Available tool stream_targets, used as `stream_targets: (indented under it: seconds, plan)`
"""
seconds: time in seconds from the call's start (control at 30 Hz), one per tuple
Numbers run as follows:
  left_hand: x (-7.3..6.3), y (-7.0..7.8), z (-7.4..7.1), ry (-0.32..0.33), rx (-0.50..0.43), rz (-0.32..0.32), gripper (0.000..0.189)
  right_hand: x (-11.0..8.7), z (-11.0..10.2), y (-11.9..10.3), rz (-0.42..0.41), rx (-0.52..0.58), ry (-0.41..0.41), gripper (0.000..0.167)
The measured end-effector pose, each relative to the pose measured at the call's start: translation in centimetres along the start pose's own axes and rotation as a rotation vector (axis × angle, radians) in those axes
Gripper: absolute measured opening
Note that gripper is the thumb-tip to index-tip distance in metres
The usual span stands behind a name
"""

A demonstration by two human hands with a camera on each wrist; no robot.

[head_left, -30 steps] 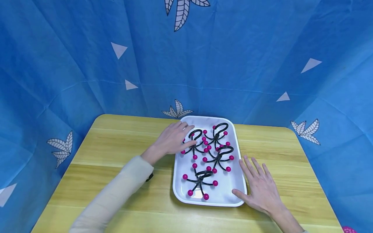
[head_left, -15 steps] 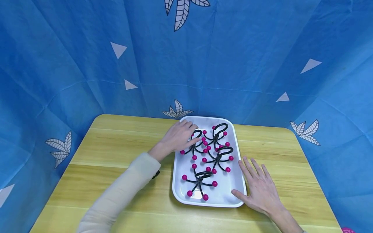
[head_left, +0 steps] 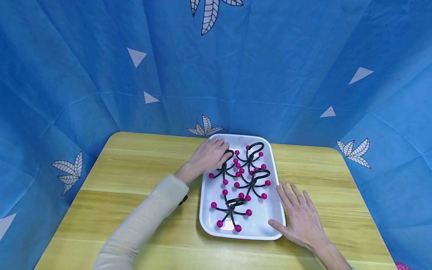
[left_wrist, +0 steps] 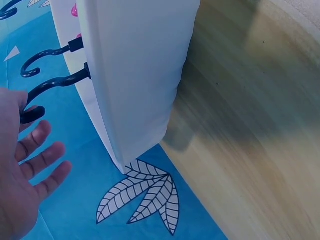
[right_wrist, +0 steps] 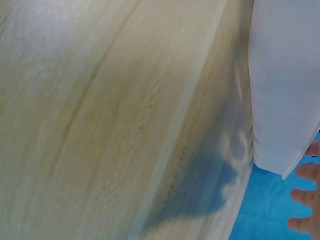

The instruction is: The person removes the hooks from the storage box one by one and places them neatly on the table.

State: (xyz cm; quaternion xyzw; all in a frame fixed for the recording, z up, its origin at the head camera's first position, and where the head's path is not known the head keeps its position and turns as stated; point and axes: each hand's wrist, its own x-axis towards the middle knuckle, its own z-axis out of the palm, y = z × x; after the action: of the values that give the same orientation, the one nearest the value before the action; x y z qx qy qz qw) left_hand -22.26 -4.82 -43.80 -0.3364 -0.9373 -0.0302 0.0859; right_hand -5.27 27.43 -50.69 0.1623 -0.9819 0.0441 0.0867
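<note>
The tray (right_wrist: 285,85) stands near the counter's (right_wrist: 110,125) edge, the right hand (right_wrist: 307,196) beside it, blue cloth (right_wrist: 265,205) beyond.

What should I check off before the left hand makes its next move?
1. Left hand on the far-left hooked piece: ok, thumb and finger appear to pinch its loop.
2. Grip firmness: cannot tell, the contact is partly hidden.
3. Room around that piece: not ok, its pink balls crowd those of the far-right piece and middle piece; a snag seems possible.
4. White tray flat on the table: ok.
5. Right hand bracing the tray: cannot tell; it lies spread by the right rim.
</note>
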Motion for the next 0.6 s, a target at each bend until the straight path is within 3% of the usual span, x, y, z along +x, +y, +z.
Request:
stream_targets:
  seconds: [0.6]
  plan:
    - [-0.05, -0.17, -0.46, -0.012, 0.020, 0.010, 0.036, 0.09, -0.06, 0.08, 0.000, -0.013, -0.004, 0.109]
